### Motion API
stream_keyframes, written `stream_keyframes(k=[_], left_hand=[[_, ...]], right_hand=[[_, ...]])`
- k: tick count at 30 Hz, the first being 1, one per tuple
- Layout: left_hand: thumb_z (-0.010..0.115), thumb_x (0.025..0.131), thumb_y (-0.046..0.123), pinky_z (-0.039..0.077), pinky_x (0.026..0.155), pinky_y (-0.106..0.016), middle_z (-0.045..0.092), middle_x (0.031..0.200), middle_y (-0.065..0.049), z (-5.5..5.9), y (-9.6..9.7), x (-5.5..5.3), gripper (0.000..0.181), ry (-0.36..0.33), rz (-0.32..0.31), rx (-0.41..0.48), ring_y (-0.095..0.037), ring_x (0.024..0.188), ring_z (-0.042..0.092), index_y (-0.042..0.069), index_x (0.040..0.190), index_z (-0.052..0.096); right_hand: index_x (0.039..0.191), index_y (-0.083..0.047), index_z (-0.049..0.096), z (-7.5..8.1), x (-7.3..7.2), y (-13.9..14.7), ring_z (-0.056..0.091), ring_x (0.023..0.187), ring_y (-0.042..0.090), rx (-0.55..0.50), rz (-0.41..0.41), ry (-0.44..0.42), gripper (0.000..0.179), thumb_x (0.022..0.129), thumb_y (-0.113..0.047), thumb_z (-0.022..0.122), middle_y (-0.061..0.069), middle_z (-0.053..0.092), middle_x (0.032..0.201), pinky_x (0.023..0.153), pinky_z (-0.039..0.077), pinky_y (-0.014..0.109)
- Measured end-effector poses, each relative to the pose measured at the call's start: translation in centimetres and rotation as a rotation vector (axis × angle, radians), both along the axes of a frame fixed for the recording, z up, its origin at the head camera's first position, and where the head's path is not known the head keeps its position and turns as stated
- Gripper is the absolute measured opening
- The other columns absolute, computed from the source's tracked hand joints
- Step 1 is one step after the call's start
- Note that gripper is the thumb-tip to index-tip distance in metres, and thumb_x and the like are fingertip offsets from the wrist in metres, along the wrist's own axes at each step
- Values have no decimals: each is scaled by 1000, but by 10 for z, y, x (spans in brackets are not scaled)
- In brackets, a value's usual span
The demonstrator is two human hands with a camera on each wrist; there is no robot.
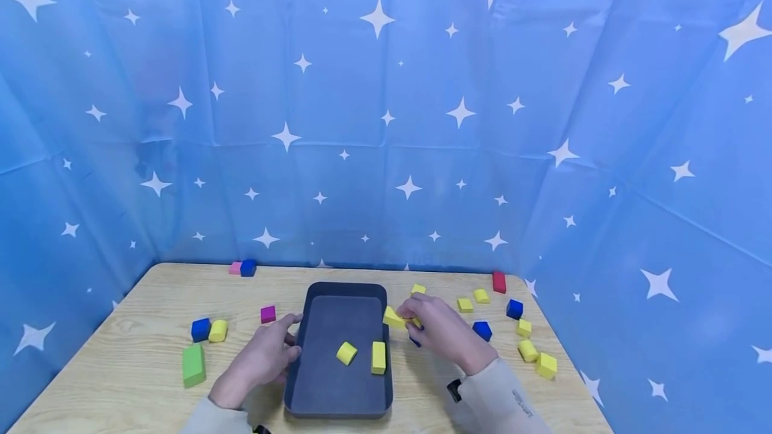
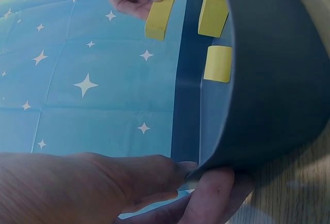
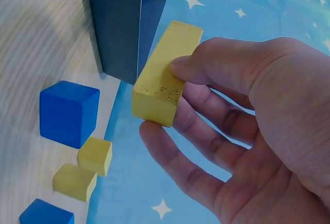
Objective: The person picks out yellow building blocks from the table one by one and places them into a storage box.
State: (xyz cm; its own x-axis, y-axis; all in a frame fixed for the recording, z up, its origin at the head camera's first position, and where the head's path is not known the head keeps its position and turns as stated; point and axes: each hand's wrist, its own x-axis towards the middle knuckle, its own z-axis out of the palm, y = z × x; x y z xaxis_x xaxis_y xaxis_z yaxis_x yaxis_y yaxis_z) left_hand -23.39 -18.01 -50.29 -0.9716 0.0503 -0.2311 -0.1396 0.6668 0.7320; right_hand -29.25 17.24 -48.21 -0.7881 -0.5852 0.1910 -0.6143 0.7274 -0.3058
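Observation:
My left hand (image 1: 264, 355) grips the left rim of a dark grey tray (image 1: 338, 390), thumb and fingers on either side of the edge in the left wrist view. Inside the tray lie a yellow rounded block (image 1: 346, 353) and a yellow rectangular block (image 1: 378, 357). Just off the tray's right rim, my right hand (image 1: 446, 332) pinches another yellow rectangular block (image 3: 165, 69) between thumb and fingers, held above the table. A blue block (image 1: 415, 340) is partly hidden beneath that hand.
Right of the tray are several yellow blocks (image 1: 546, 366), blue blocks (image 1: 482, 331) and a red block (image 1: 498, 282). On the left lie a green block (image 1: 194, 365), blue block (image 1: 201, 330), yellow cylinder (image 1: 218, 331) and magenta block (image 1: 268, 314). A starry blue curtain (image 1: 362, 86) hangs behind.

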Motion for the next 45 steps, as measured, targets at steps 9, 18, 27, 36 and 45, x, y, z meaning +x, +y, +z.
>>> stream_keyframes(k=[9,18,27,36,45], left_hand=[[71,111,-2,72,67,-42,78,132,-28,-3,-2,0,67,-6,-1,-8,-25,91,78,1,174,48],[71,111,-3,72,66,-41,78,132,-27,-2,-1,-1,67,4,2,-7,-23,89,78,2,174,48],[72,111,-2,72,66,-41,78,131,-26,-2,0,-2,67,-8,3,-7,-23,90,78,2,174,49],[71,111,-3,72,64,-40,78,132,-27,-1,1,-3,67,-2,7,9,-22,89,78,3,174,49],[72,111,-2,71,64,-38,78,131,-27,-4,0,-3,67,-5,9,5,-22,86,77,3,174,49]], right_hand=[[128,-14,85,0,-7,-21,80,107,14,42,24,-8,26,104,-3,85,0,81,118,97,72,37],[130,-16,85,-1,-16,-43,79,112,11,50,75,-10,25,107,-6,83,-2,82,122,98,71,32],[134,-19,84,-4,-20,-57,79,114,8,89,108,-17,27,108,-12,84,-4,81,127,97,70,25],[136,-19,84,-8,-22,-67,78,112,7,110,99,-62,29,109,-11,83,-3,81,129,96,68,23],[137,-20,83,-18,-25,-74,78,120,7,144,116,-100,29,109,-13,84,-5,81,133,103,69,27]])
